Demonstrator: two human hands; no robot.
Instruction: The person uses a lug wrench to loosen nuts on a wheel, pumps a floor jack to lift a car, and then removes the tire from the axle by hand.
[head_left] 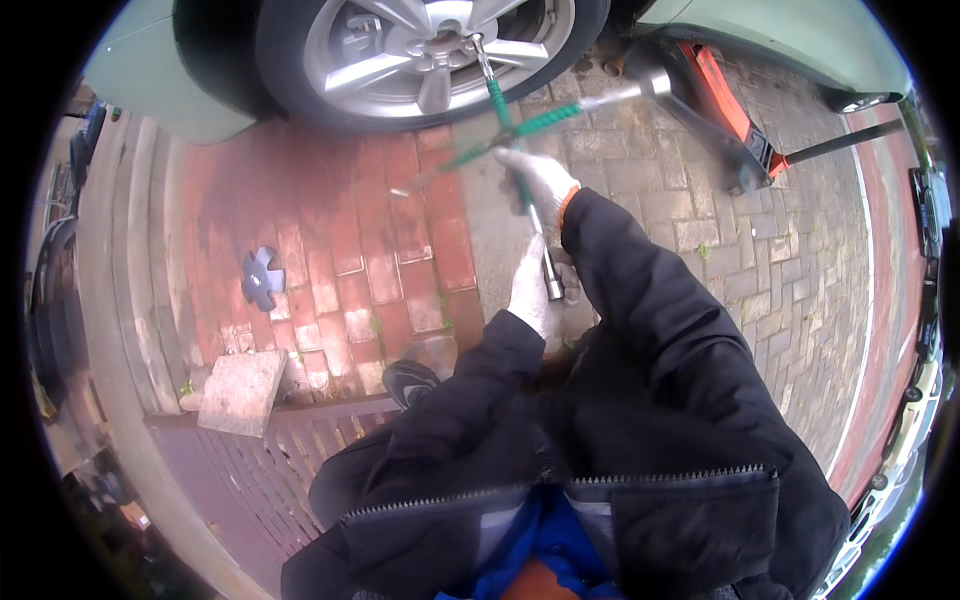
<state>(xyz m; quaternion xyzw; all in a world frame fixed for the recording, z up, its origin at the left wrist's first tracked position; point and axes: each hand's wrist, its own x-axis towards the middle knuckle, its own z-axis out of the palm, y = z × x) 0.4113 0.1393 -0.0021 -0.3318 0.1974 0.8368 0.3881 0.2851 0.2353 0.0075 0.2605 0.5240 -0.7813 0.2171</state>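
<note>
A four-way lug wrench [545, 121] with green grips reaches from my hands to the hub of a silver alloy wheel [372, 75] on a light green car. One socket end meets the hub beside its centre. The cross arms are smeared by motion. My left hand [533, 287], in a white glove, wraps the wrench's near shaft just above its free socket. Farther up, my right hand [543, 180], also gloved, closes around the same shaft just below the crossing; some of its fingers are hidden. A dark star-shaped wheel centre cap [262, 279] lies on the red bricks to the left.
An orange and black floor jack [722, 95] stands beside the car at right, its long handle [845, 142] sticking out. A stone slab [241, 393] lies near a slatted brown grate [235, 480] at lower left. My shoe [408, 381] is beside the grate. Parked cars line the far right.
</note>
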